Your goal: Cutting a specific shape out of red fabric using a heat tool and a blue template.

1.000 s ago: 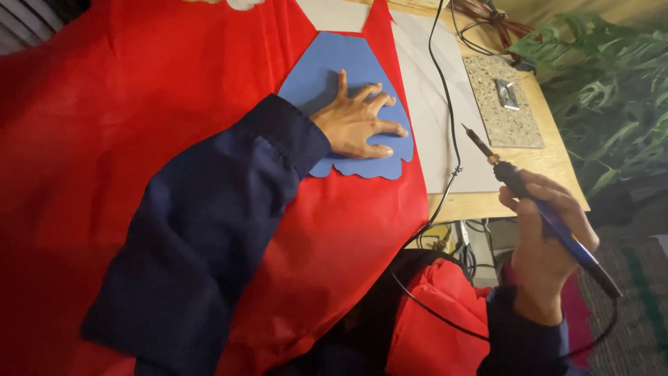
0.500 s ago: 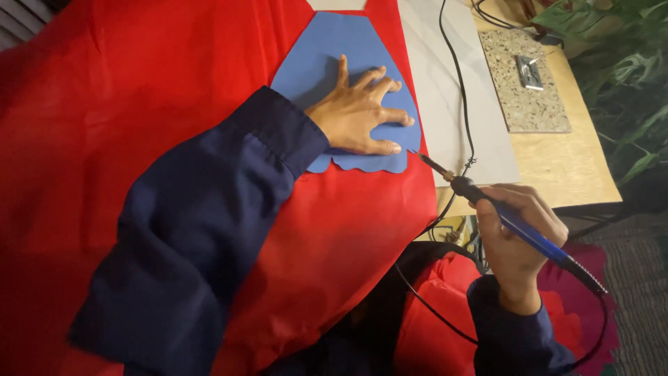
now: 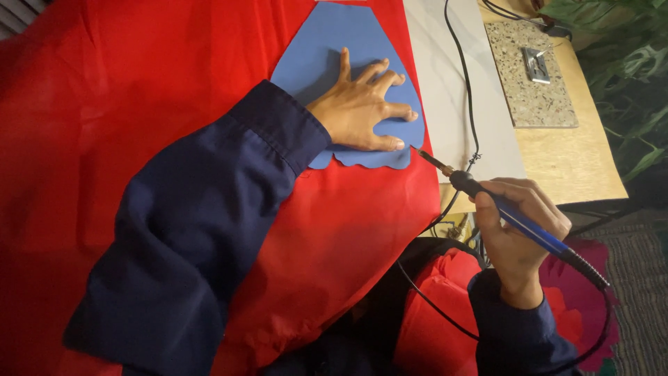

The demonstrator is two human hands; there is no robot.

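- In the head view, the left hand (image 3: pixel 365 111) lay flat with the fingers spread wide on a blue shape (image 3: pixel 327 49) — it gripped nothing, it only pressed the piece down, probably so that it could not slide.
- The blue shape rested on the red cloth (image 3: pixel 139 90), which covered most of the table; its lower edge was cut in small waves, just under the thumb.
- The right hand (image 3: pixel 518 223) was closed around a blue-handled hot tool (image 3: pixel 515 216), held like a pen. I judged this grip was for fine control of the point.
- The metal tip (image 3: pixel 426 156) of the tool was at the right lower corner of the blue shape, touching it or almost touching; I could not tell which.
- A black cord (image 3: pixel 459 76) ran from the tool across a white sheet (image 3: pixel 452 104) on the wooden table (image 3: pixel 570 160).
- A speckled stone slab (image 3: pixel 532 90) with a small metal stand (image 3: pixel 534 64) sat well apart at the right — out of the way of both hands.
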